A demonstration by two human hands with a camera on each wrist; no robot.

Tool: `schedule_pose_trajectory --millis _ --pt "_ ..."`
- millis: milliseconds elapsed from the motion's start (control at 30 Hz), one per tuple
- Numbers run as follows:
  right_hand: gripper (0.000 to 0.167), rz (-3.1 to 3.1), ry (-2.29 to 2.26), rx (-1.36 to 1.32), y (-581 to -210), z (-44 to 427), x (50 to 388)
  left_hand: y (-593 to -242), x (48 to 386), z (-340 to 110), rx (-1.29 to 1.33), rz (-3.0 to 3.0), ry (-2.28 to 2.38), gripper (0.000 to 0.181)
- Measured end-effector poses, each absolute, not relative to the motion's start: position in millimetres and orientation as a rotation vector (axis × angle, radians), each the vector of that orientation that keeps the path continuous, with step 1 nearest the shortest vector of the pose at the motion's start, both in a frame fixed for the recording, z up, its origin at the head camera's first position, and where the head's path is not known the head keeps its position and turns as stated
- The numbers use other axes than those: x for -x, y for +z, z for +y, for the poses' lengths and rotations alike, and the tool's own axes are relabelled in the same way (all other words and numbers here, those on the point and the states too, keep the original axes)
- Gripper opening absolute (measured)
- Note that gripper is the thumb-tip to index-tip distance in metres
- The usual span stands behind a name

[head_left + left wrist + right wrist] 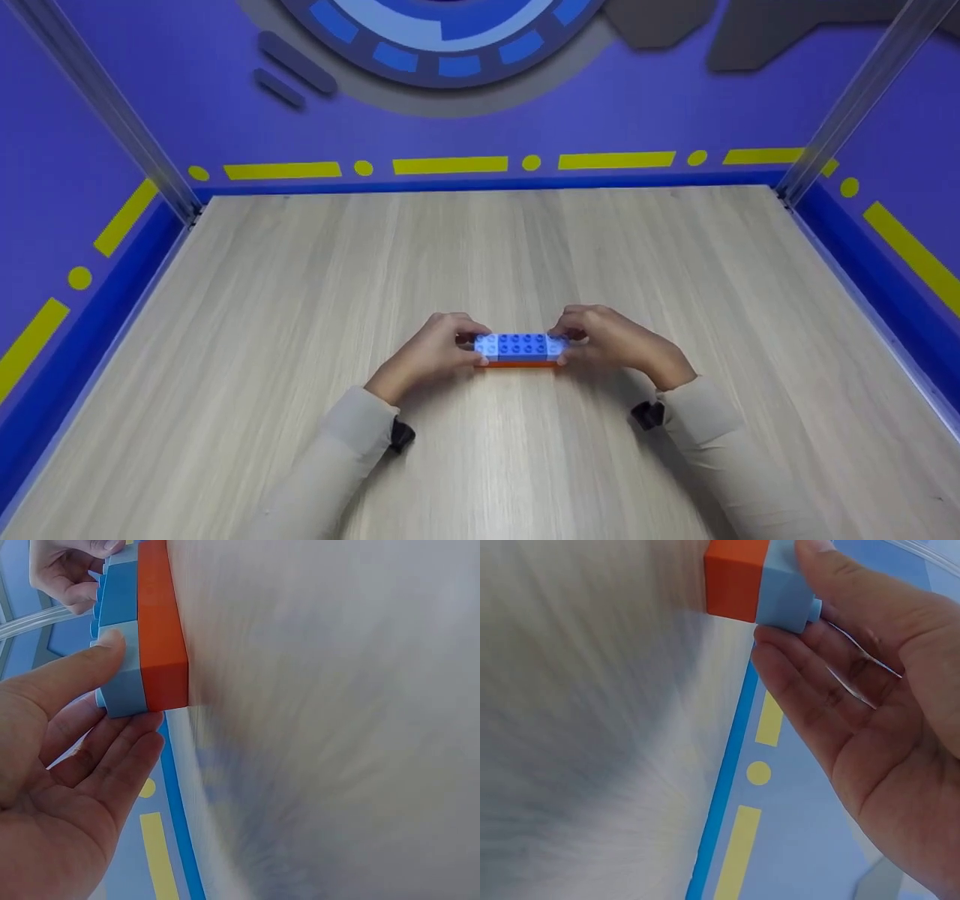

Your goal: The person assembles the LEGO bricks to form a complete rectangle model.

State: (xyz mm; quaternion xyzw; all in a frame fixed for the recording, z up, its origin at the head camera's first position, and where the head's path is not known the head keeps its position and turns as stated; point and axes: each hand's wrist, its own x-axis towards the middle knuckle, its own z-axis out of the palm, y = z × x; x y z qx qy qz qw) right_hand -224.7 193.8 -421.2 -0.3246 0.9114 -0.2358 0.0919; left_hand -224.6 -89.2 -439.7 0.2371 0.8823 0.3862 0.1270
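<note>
A row of toy building bricks stands on the table in front of the person. Its bottom layer is a long orange brick; on top sit a darker blue brick in the middle and a light blue brick at each end. The left hand pinches the left light blue brick between thumb and fingers. At the other end the right hand holds the right light blue brick, thumb on the near side and fingers behind. Fingertips hide parts of both end bricks.
The wood-grain table is bounded by a blue back wall with yellow marks and by side walls. Metal posts rise at the back corners. A black band shows at the left cuff.
</note>
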Motion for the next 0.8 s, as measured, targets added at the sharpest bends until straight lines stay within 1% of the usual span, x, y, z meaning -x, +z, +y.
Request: schedule_pose_trajectory --millis 300,800 --pt "0.035 2.706 -0.746 0.886 -425.2 195.5 218.5 -440.1 222.4 -88.0 -0.611 2.548 1.13 0.036" --pt "0.037 2.65 -0.818 0.918 -427.8 199.7 220.1 -440.6 221.6 -88.6 -0.616 2.546 1.118 0.038"
